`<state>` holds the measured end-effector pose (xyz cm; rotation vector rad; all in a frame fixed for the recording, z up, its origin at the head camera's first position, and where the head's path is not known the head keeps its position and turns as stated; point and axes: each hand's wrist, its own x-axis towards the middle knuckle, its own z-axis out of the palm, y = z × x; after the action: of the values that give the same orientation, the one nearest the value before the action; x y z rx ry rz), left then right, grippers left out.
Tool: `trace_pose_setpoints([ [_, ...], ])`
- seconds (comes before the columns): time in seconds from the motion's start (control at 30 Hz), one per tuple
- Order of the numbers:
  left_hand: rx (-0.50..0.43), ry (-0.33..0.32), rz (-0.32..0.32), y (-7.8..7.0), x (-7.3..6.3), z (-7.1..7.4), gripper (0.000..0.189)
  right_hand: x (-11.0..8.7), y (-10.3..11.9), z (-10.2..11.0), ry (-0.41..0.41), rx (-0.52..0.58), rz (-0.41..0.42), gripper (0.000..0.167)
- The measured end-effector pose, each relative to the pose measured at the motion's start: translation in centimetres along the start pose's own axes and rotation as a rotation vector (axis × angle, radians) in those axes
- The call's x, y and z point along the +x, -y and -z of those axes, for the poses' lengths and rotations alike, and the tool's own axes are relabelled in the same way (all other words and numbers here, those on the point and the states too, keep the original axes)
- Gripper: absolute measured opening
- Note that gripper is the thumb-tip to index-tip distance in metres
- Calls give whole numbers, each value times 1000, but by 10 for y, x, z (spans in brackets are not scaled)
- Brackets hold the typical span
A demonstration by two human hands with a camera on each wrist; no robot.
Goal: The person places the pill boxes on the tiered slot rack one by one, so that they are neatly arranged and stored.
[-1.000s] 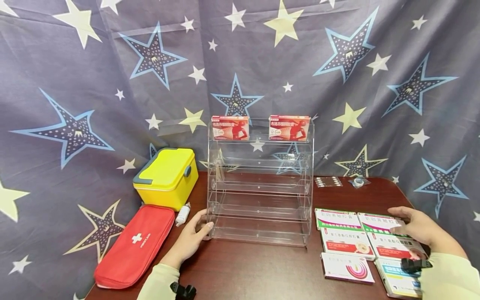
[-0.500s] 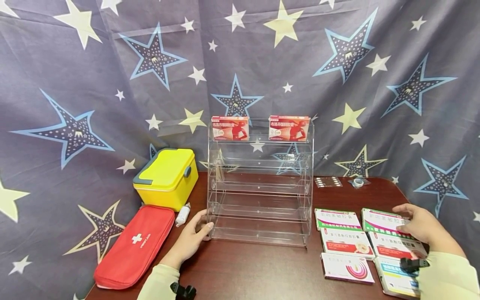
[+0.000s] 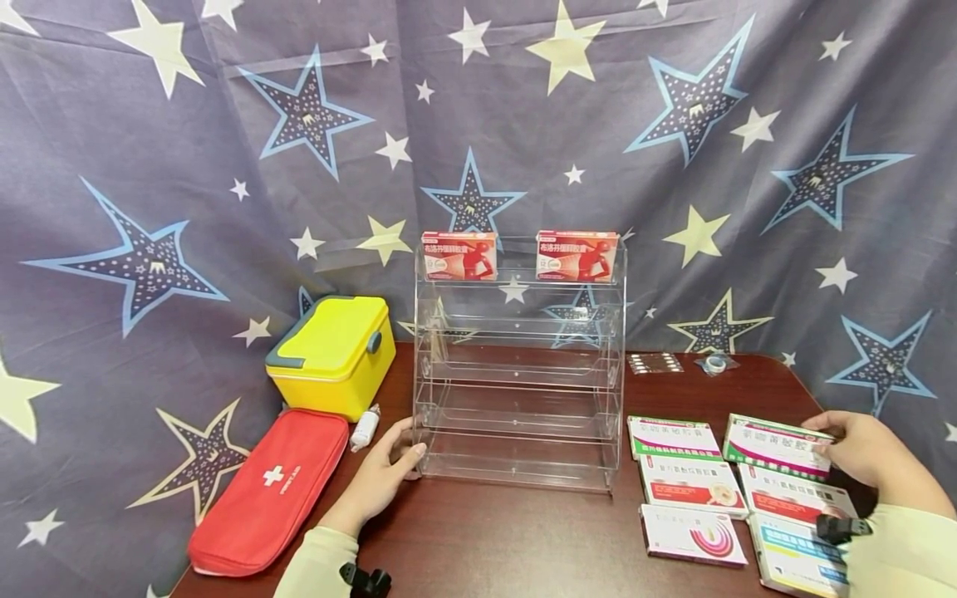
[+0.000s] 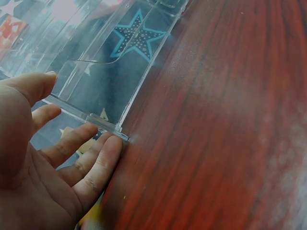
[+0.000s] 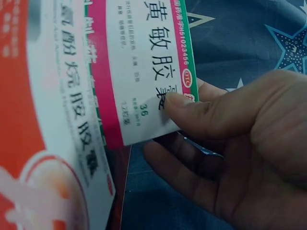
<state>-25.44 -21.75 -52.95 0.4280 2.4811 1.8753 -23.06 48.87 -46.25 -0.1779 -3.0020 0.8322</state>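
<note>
With thumb and fingers, my right hand (image 3: 860, 448) pinches the end of a white, green and magenta medicine box (image 3: 777, 447). In the right wrist view, the thumb lies on the printed face of the box (image 5: 144, 72), and the fingers are mostly beneath it. This box overlaps a red-and-white medicine box (image 5: 62, 110). My left hand (image 3: 385, 469) rests at the lower left side of a clear acrylic display rack (image 3: 516, 423). The left wrist view shows its extended fingertips (image 4: 115, 141) right at the rack's edge. Two red ibuprofen boxes (image 3: 577, 256) stand on the top tier.
Several other medicine boxes (image 3: 691, 486) lie flat at the right of the table (image 3: 523, 540). Behind them are a cotton swab pack (image 3: 655, 363) and a tape roll (image 3: 715, 363). A yellow case (image 3: 329, 357), red first-aid pouch (image 3: 269, 490) and small white roll (image 3: 365, 428) are at the left.
My right hand has moved slightly right with the green-and-magenta box, which has separated from its left neighbour and tilted. The left hand and rack have stayed still.
</note>
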Motion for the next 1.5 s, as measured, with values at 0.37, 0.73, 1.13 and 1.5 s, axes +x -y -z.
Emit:
trace_pose_setpoints([
  [0.37,-11,-5,0,1,0,0,45,-3,0,1,-49,55,35,20],
  [0.73,14,-6,-3,0,-2,0,45,-6,23,12,-231,-61,26,30],
  [1.13,14,-7,1,-1,0,0,45,-26,116,36,-706,276,109,36],
  [1.5,19,-5,-11,-1,-1,-1,45,-8,268,40,-734,498,532,25],
])
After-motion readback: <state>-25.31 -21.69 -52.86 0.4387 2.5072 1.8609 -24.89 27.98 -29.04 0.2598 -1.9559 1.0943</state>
